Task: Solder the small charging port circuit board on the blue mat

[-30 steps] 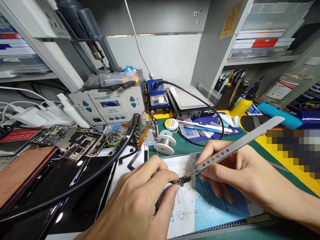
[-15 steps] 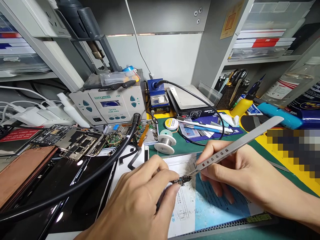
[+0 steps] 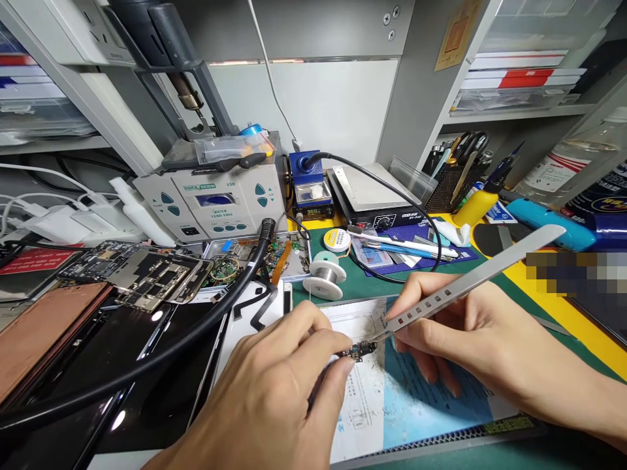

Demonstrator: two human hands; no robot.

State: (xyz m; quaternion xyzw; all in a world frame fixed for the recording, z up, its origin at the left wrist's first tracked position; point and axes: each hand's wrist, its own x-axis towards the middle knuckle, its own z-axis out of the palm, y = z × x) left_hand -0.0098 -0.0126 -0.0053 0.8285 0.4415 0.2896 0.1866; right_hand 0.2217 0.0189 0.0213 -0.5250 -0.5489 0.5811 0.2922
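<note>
Tweezers of flat, matte steel [image 3: 465,282] sit pinched in my right hand [image 3: 470,339], thumb and forefinger closed narrow on the shaft near the tips. The grip is low, I judge, because that gives finer control at the point. Their long axis runs from upper right, above the yellow part of the worktop [image 3: 548,297], down and left, and the tips meet the small dark circuit board [image 3: 357,352].

That little board is held in my left hand [image 3: 274,391], nipped between thumb and fingertip, fingers curled tight around it. It hangs just above the white and blue printed sheet [image 3: 416,405] that lies on the green mat, near the front edge of the worktop. Holding it raised rather than flat lets me turn it toward the tweezers, as I read it. Its long axis lies roughly left to right, with the free end pointing right toward the tweezer tips; finer detail on it is too small to tell.

Just behind my hands stands a white spool of solder wire [image 3: 324,277], and a thick black hose [image 3: 196,339] crosses the dark phone panels on the left. Grey rework station with green buttons [image 3: 215,202] stands well back against the wall.
</note>
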